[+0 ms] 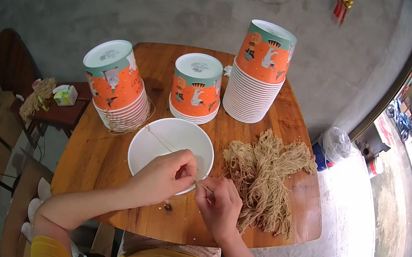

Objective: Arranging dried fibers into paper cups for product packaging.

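Note:
My left hand point(169, 171) and my right hand point(219, 202) meet over the near right rim of a white paper tub point(144, 146), each pinching a thin tan string. One length of the string point(159, 139) runs from my left hand across the tub's mouth to its far left rim. Fingertips of both hands are close together, and whether a knot lies between them is too small to tell. Beside my right hand spreads a loose heap of tan strings point(268, 180).
Upside-down orange and green paper tubs stand stacked on the wooden table point(103, 187): a left stack point(116, 81) with string around its base, a short middle stack point(196, 91) and a tall right stack point(258, 77). A bagged blue bucket point(330, 149) stands right of the table.

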Demonstrator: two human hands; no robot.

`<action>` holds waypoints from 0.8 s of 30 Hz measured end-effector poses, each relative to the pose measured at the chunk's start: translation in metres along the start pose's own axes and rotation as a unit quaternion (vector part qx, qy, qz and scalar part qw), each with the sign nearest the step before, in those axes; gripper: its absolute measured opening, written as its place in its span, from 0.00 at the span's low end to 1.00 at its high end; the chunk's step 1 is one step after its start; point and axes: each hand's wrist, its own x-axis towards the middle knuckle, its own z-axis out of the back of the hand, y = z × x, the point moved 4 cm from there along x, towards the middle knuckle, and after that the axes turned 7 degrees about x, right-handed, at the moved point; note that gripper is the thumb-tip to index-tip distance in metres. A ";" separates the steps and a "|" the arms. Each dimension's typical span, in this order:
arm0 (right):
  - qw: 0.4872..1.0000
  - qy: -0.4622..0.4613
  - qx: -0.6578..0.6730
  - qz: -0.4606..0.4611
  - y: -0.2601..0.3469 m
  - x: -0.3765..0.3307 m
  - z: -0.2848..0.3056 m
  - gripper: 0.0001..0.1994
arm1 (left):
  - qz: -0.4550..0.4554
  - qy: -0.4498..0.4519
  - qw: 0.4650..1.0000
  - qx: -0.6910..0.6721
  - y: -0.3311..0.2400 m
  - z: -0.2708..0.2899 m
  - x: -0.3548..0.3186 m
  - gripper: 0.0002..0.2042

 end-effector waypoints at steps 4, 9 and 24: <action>1.000 -0.004 0.008 0.000 -0.001 -0.003 -0.001 0.13 | 0.033 0.007 0.997 -0.068 0.004 -0.002 0.000 0.06; 0.997 0.007 0.041 -0.059 -0.006 -0.009 -0.002 0.11 | 0.020 0.022 0.996 -0.081 0.005 -0.001 0.002 0.06; 0.881 -0.016 0.328 -0.342 -0.021 -0.013 -0.004 0.05 | -0.006 0.070 0.985 -0.158 0.003 -0.004 0.011 0.17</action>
